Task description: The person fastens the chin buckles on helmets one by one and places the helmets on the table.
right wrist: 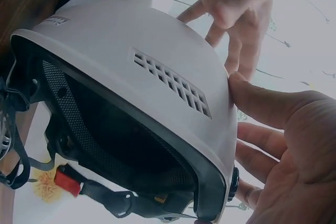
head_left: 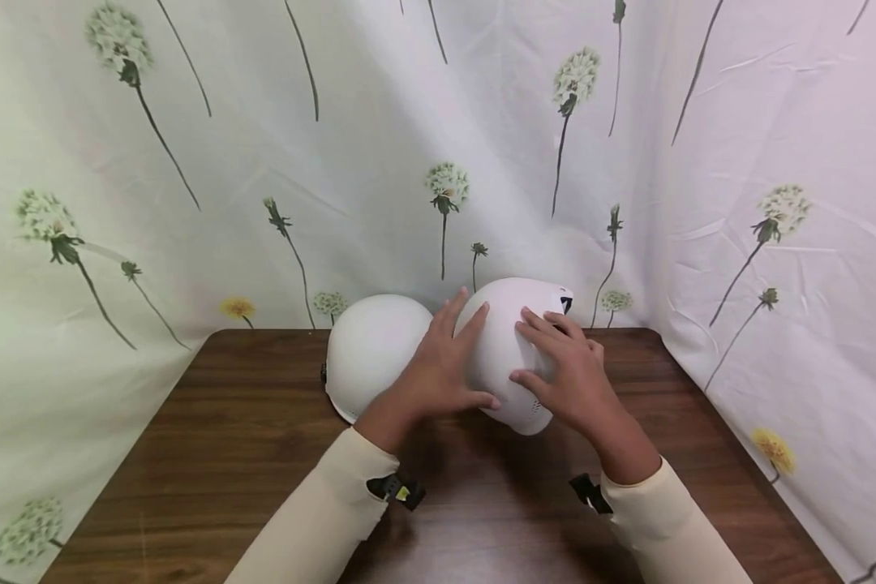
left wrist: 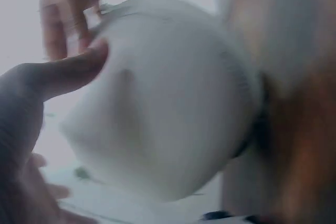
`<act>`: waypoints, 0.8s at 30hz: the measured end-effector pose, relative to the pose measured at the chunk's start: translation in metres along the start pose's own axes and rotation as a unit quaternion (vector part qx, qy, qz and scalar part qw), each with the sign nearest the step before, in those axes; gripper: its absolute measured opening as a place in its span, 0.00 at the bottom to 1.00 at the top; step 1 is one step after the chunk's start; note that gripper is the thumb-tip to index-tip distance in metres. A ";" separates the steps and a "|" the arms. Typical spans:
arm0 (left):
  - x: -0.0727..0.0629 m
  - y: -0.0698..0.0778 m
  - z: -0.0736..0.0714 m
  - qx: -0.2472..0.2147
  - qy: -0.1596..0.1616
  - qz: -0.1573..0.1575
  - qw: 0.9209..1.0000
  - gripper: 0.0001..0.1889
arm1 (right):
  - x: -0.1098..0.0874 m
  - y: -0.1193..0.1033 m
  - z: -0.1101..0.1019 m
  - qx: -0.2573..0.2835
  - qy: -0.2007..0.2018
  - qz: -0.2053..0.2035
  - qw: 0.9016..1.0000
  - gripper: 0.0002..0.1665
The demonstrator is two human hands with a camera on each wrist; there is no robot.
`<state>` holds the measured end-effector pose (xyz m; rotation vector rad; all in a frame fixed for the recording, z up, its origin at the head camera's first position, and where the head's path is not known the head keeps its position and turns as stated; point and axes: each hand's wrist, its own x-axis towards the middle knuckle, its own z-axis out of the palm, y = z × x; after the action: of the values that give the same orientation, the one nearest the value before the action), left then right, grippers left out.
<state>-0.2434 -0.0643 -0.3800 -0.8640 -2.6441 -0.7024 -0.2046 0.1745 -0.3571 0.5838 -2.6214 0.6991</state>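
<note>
Two white hard-shell helmets are on the brown table. The right helmet [head_left: 498,345] is tilted, and its vent grid [right wrist: 170,82], dark lining [right wrist: 126,135] and chin strap with a red buckle [right wrist: 68,179] show in the right wrist view. My right hand [head_left: 573,373] holds its right side, thumb on the shell and fingers curving round it. At its left side my left hand [head_left: 441,369] rests with fingers spread and fairly straight. The left helmet [head_left: 375,349] stands dome up, just beyond my left forearm. Motion blurs the left wrist view.
The wooden table [head_left: 248,454] runs back to a white curtain [head_left: 365,162] printed with dandelions, which also hangs along both sides. A black strap [head_left: 401,491] is at the left cuff, and another black strap [head_left: 591,493] at the right cuff.
</note>
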 end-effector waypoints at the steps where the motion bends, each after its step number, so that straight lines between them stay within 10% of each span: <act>1: 0.002 -0.001 -0.007 -0.031 -0.023 -0.011 0.999 0.73 | 0.000 0.000 0.000 0.000 0.000 -0.002 1.000 0.45; 7: 0.014 0.002 -0.026 -0.139 -0.073 -0.066 0.985 0.63 | -0.001 -0.003 0.002 -0.002 0.012 -0.006 1.000 0.45; 24: 0.035 0.028 -0.001 -0.052 -0.039 -0.124 0.990 0.63 | -0.002 0.000 0.006 0.022 0.047 -0.003 0.999 0.51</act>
<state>-0.2538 -0.0285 -0.3550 -0.6029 -2.8372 -0.8903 -0.2046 0.1713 -0.3629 0.5575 -2.5212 0.7666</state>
